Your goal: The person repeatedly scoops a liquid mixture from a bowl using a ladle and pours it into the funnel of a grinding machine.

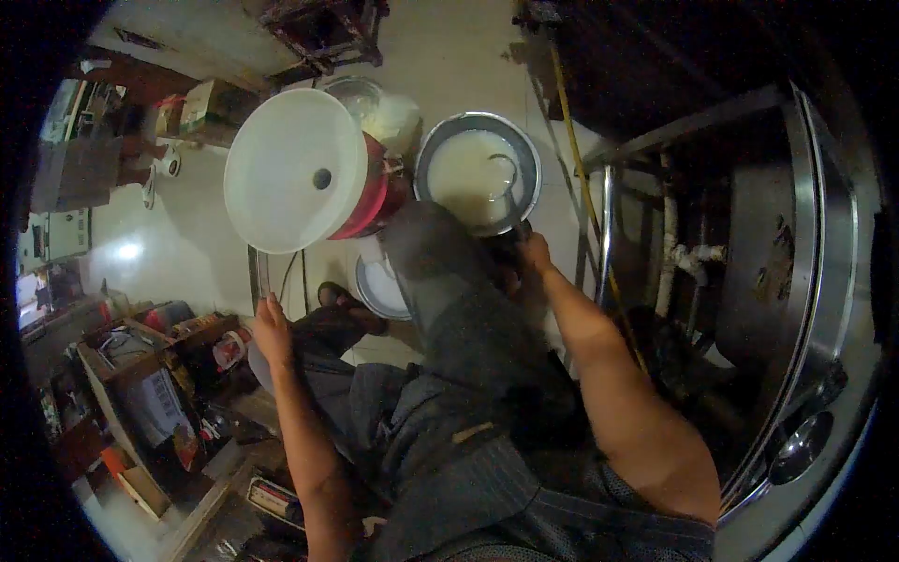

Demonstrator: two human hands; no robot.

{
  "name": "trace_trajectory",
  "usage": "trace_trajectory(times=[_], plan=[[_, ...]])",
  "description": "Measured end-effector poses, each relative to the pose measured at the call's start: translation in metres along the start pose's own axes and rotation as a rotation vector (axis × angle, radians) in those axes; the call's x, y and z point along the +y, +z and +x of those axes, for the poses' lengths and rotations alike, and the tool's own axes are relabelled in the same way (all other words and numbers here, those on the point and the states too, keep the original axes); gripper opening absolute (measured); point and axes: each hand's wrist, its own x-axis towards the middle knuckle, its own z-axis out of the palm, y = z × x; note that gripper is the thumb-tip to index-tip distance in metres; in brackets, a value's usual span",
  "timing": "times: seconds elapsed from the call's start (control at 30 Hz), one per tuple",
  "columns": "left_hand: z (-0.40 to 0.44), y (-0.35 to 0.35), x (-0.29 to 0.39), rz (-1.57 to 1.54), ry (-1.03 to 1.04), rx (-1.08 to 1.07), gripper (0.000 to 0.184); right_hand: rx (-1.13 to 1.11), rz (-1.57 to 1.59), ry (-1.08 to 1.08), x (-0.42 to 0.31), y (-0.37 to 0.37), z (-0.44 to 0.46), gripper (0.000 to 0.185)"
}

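Note:
My right hand (534, 253) is closed round the dark handle of a ladle (506, 183). The ladle's round end dips into milky liquid in a wide metal pot (535, 169) on the floor. Over on the other side, my left hand (272, 332) is closed at the lower end of a narrow metal bar (261, 272). That bar runs up to the rim of a large white bowl-shaped hopper (272, 169) with a dark hole in it. Below the hopper is a red machine body (367, 201). A smaller metal basin (379, 286) with white contents stands between my legs, partly hidden.
Behind the pot sit a translucent bag (398, 117) and a metal bowl (351, 91). A yellow pole (567, 112) and a metal-framed stand (805, 234) line the right. Wooden shelving with boxes (140, 393) fills the lower left. A dark wooden stool (328, 28) stands at the back.

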Motion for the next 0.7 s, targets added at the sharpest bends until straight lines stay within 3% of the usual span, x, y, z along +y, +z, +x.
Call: trace_trajectory(times=[0.07,0.13,0.2,0.3,0.4,0.53,0.6,0.7], plan=[[0.001,0.004,-0.002,0.051,0.027,0.018,0.038,-0.105,-0.031,-0.126,0.053,0.04,0.031,0.023],[0.001,0.003,-0.001,0.096,0.05,0.041,0.038,-0.208,-0.069,-0.258,0.054,0.046,0.03,0.018],[0.0,-0.001,0.005,0.068,-0.046,-0.033,0.037,-0.184,0.604,0.326,0.003,0.024,-0.015,0.015],[0.004,0.013,-0.022,0.138,0.113,0.097,0.036,-0.292,0.824,0.278,0.001,0.018,-0.033,0.018],[0.003,0.017,-0.028,0.066,0.139,0.128,0.037,-0.396,0.751,0.333,-0.031,-0.011,-0.059,0.023],[0.001,0.012,-0.016,0.166,0.081,0.038,0.038,-0.331,0.774,0.248,-0.052,-0.035,-0.081,0.024],[0.002,0.013,-0.014,0.045,0.064,0.02,0.037,-0.296,0.698,0.342,-0.074,-0.056,-0.097,0.021],[-0.001,0.009,-0.007,0.127,0.137,0.124,0.038,-0.383,0.776,0.267,-0.097,-0.086,-0.123,0.017]])
